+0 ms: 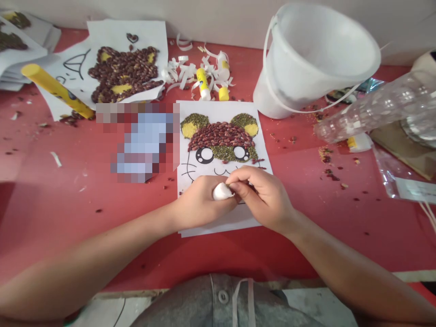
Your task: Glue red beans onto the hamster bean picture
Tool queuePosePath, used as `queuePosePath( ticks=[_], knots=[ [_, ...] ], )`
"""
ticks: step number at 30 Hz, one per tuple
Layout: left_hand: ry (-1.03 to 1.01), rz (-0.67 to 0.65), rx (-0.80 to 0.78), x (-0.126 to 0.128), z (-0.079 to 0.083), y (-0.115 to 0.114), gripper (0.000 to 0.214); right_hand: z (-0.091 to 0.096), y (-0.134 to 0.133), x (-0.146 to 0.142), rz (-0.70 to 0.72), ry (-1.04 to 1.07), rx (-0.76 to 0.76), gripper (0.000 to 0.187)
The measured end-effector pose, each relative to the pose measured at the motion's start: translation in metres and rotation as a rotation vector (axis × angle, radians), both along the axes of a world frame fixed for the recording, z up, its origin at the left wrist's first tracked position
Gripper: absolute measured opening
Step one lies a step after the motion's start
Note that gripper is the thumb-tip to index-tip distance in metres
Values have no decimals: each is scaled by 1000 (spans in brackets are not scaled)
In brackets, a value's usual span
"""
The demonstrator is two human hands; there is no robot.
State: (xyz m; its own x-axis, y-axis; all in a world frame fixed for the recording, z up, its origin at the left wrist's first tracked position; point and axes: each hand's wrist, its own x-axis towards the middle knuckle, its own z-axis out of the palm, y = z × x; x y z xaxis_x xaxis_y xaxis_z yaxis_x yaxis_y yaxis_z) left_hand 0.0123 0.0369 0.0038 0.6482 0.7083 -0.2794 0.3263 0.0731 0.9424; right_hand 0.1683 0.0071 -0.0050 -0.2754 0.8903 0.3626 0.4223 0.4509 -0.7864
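Note:
My left hand (199, 200) is wrapped around a white glue tube (222, 192); only its rounded white end shows. Thumb and forefinger of my right hand (262, 193) are pinched together at the edge of that end, and what they grip is too small to make out. Both hands are over the lower part of a paper sheet (190, 177) with a cartoon animal face drawn on it. Red-brown beans (221, 136) cover its forehead. Green beans (194, 120) fill the outer ears and the strip between the eyes, and yellow grains (251, 130) the inner ears.
A white bucket (289, 68) stands at the back right beside clear plastic bottles (374, 109). Behind the sheet lie white paper strips (185, 75) and a yellow-and-white glue tube (203, 84). At left are a bean-covered picture (126, 72), a yellow tube (57, 91) and a pixelated patch.

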Motion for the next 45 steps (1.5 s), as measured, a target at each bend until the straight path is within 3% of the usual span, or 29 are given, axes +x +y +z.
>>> queuePosePath(
  ticks=[7, 13, 35, 45],
  knots=[
    [-46, -10, 31, 0, 1, 0, 19, 0, 0, 2, 27, -105, 175, 15],
    [-18, -15, 27, 0, 1, 0, 18, 1, -3, -1, -17, -86, 105, 15],
    [-13, -36, 47, -1, 0, 0, 14, 2, -7, -4, -8, 11, 85, 13],
    [30, 0, -1, 1, 2, 2, 18, -3, -9, -5, -56, 222, -132, 9]
  ],
)
